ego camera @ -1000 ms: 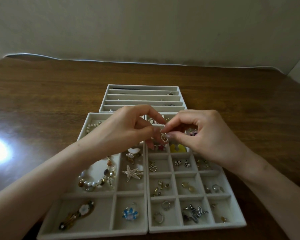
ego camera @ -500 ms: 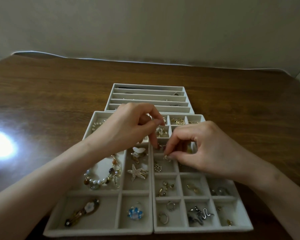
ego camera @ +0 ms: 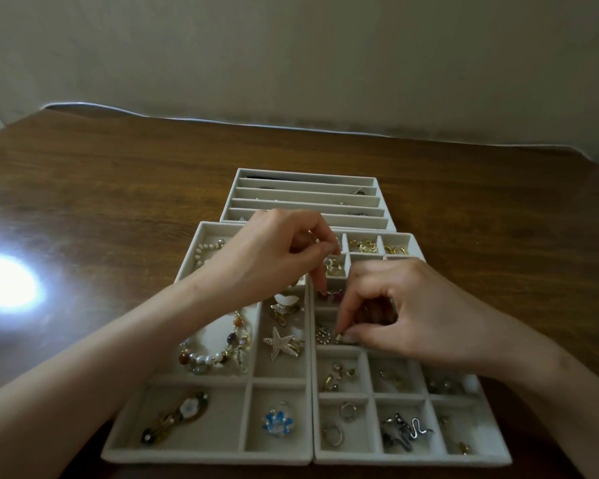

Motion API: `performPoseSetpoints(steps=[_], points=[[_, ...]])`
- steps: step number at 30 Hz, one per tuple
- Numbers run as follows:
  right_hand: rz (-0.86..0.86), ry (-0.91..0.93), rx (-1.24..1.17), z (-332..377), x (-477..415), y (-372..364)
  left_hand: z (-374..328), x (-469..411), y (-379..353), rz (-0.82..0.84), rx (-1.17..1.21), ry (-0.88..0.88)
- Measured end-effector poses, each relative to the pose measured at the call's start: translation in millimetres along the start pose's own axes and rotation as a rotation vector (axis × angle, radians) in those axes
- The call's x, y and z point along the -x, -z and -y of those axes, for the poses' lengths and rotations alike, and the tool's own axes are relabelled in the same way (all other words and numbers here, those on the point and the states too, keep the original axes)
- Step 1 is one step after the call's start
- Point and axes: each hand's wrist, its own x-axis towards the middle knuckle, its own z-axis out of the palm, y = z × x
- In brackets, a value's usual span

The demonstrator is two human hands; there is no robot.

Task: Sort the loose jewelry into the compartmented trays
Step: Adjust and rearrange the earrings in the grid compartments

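Three grey velvet trays lie on the wooden table: a left tray (ego camera: 173, 452) with large compartments, a right tray (ego camera: 412, 459) with small compartments, and a back tray (ego camera: 234, 191) with long slots. My right hand (ego camera: 429, 316) reaches into a left-column compartment of the right tray and pinches a small gold piece (ego camera: 339, 337) beside a round sparkly earring (ego camera: 322, 335). My left hand (ego camera: 274, 257) hovers over the seam between the two front trays with its fingers curled. One fingertip points down at a compartment holding a red piece (ego camera: 338, 295). Whether the left hand holds anything is hidden.
The left tray holds a beaded bracelet (ego camera: 208, 354), a starfish clip (ego camera: 281, 342), a blue flower piece (ego camera: 277, 423) and a long hair clip (ego camera: 177, 416). Rings, earrings and a silver snake piece (ego camera: 412, 428) fill the right tray. A bright glare (ego camera: 4, 288) marks the table at left.
Both hands were pinching one small sparkly piece together above the trays. They have parted, and my right hand has lowered toward me into a compartment. The left hand stays further back.
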Motion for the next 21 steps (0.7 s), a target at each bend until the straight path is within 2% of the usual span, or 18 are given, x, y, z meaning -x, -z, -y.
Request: performPoseSetpoints(steps=[6, 21], points=[[0.021, -0.047, 0.018, 2.8, 0.1, -0.8, 1.7, -0.6, -2.1, 0.0, -0.004, 0.005], [-0.085, 0.035, 0.267, 4.1, 2.8, -18.4, 0.5, 0.5, -2.5, -0.001, -0.01, -0.015]])
